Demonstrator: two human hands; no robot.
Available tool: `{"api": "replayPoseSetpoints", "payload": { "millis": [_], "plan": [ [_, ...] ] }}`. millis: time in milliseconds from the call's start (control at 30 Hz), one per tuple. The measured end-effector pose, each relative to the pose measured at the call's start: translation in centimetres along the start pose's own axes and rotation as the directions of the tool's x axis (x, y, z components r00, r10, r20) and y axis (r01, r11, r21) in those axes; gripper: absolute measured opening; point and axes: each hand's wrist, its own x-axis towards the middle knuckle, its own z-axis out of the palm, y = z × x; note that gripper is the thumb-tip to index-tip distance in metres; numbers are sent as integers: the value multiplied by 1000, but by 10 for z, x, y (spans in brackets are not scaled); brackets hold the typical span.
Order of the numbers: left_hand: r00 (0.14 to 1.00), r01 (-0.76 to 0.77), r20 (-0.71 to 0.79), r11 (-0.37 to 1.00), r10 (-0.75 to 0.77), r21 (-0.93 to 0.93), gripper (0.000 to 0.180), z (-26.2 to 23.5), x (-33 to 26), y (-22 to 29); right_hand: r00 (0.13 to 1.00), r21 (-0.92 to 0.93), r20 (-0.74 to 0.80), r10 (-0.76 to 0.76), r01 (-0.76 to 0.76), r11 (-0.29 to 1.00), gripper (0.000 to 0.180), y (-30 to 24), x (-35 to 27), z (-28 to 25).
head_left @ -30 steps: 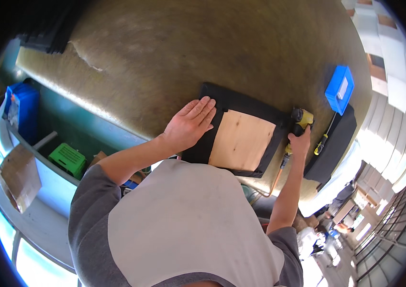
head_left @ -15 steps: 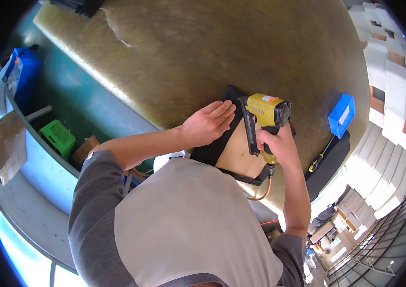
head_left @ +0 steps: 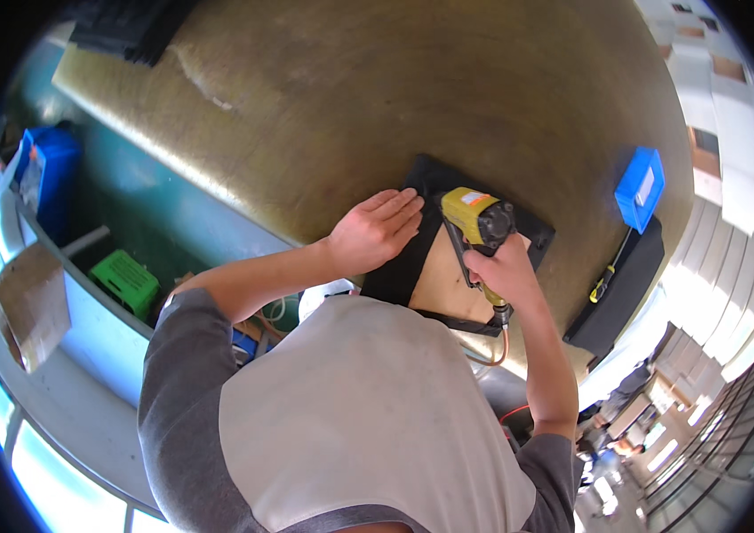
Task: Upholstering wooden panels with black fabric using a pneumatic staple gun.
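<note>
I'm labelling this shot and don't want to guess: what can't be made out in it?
All in the head view:
- The grip of the yellow power tool: covered by the right hand.
- Part of the pale wooden board: hidden behind the tool and that hand.
- The far end of the hose: lost behind the shirt.
- The outer end of the black pile, upper left: cut off by the dark lens rim.

Bright panes (head_left: 61, 480) glare beyond the left edge of the desk (head_left: 306, 107), which gleams; highlights wash out past its right edge. Fisheye distortion bows straight lines, and black swallows the view's corners.
</note>
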Motion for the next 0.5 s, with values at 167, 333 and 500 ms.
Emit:
{"api": "replayPoseSetpoints", "payload": {
  "millis": [167,333,500],
  "plan": [
    [999,26,25,996,-24,-88,28,-9,16,-6,970,-232,-129,-204,171,958,25,46,-25,2],
    [999,-36,-15,999,36,-13,53,25,83,16,916,-50,-388,99,-128,991,21,96,-76,-21],
    [970,-240,38,970,239,29,33,93,115,29,879,13,-457,137,-147,989,19,129,-71,-21]
  ]
}}
